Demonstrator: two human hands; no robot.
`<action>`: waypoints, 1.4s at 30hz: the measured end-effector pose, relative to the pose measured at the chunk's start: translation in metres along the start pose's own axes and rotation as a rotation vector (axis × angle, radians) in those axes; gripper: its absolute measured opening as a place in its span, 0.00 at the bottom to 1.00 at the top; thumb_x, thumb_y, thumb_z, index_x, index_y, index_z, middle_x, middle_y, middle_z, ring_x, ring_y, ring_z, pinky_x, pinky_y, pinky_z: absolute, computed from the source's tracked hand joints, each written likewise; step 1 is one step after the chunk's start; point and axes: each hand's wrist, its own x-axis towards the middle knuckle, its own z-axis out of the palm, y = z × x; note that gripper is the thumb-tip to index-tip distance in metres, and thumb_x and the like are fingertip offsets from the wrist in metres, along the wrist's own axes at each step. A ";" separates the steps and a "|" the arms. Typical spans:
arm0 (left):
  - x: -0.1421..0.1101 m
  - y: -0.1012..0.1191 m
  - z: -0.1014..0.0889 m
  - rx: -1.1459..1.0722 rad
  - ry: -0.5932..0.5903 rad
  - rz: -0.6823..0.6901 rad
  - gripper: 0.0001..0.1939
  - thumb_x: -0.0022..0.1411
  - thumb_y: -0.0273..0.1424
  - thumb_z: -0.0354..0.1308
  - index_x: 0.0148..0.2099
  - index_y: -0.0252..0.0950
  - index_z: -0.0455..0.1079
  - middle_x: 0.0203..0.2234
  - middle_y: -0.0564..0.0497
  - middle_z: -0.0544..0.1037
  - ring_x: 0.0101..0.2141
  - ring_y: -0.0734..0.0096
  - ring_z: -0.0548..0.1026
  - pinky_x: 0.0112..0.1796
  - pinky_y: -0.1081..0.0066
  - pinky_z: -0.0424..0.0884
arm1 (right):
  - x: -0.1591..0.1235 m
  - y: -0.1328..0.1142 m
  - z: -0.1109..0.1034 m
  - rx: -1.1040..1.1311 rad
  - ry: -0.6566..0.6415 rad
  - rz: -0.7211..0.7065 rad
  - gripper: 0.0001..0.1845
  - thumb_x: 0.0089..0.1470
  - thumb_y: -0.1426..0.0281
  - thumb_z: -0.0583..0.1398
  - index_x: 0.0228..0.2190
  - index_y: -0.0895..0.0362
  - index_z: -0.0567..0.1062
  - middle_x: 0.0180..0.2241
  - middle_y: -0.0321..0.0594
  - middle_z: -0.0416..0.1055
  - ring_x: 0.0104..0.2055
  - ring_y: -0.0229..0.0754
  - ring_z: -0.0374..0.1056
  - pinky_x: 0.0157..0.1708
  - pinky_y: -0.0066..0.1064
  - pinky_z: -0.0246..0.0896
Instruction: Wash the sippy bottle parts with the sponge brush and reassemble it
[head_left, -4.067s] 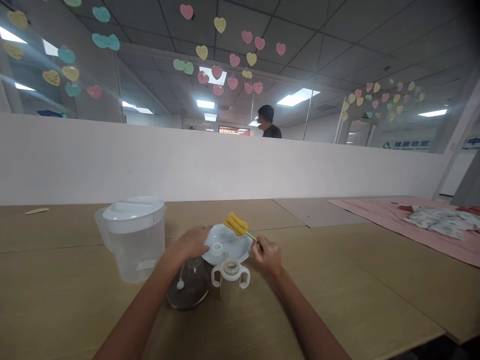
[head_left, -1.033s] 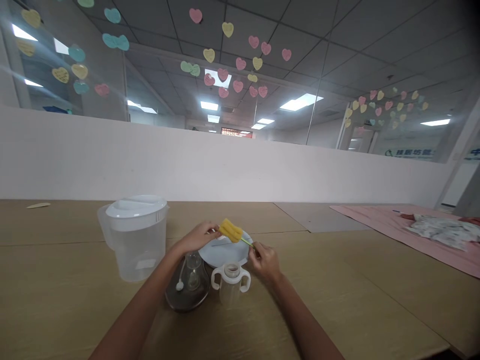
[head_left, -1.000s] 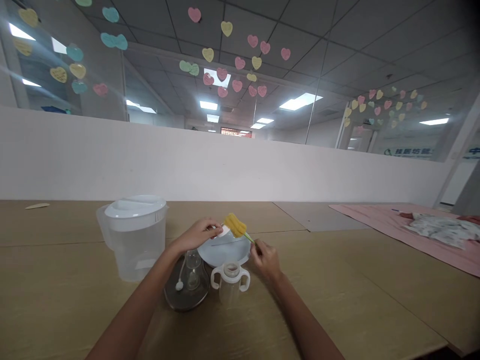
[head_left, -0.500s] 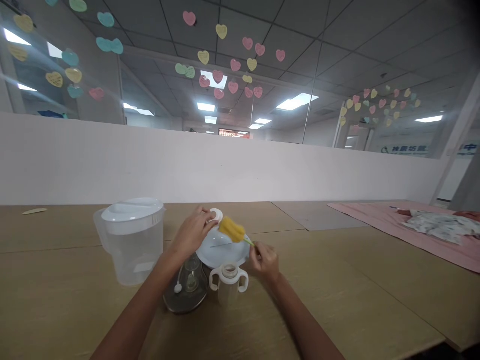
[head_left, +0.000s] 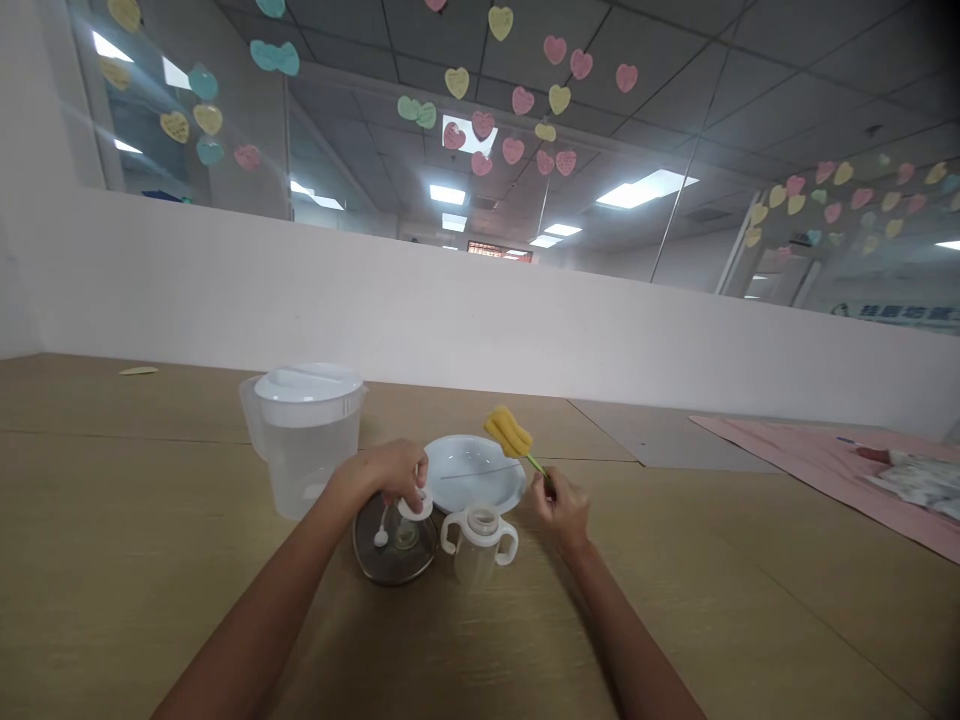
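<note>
My left hand (head_left: 401, 472) pinches a white bottle ring (head_left: 416, 506) over a dark tray (head_left: 390, 570). On that tray lie a small clear part (head_left: 407, 535) and a thin tube with a white weighted end (head_left: 381, 538). My right hand (head_left: 564, 508) grips the green handle of a sponge brush (head_left: 510, 432), its yellow head raised to the upper left. Between my hands stands an uncapped clear baby bottle (head_left: 478, 550) with two white side handles. Behind the bottle is a white bowl (head_left: 517, 492) with a thin straight rod (head_left: 480, 472) across it.
A clear lidded pitcher (head_left: 304, 450) stands left of the tray. A pink cloth (head_left: 780, 455) with a patterned fabric (head_left: 919, 485) lies at the far right. The wooden table (head_left: 675, 600) runs back to a low white wall (head_left: 465, 325) under glass.
My left hand has brought the white ring from above the bowl down over the tray. The brush has moved away from the ring, still in my right hand. The camera view has turned left.
</note>
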 end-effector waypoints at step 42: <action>0.029 0.030 0.024 -0.745 0.491 0.352 0.31 0.43 0.35 0.63 0.50 0.33 0.64 0.47 0.47 0.71 0.45 0.65 0.70 0.44 0.69 0.67 | 0.010 -0.005 0.004 0.336 -0.057 0.456 0.21 0.54 0.58 0.51 0.31 0.60 0.75 0.29 0.42 0.73 0.28 0.38 0.67 0.28 0.25 0.58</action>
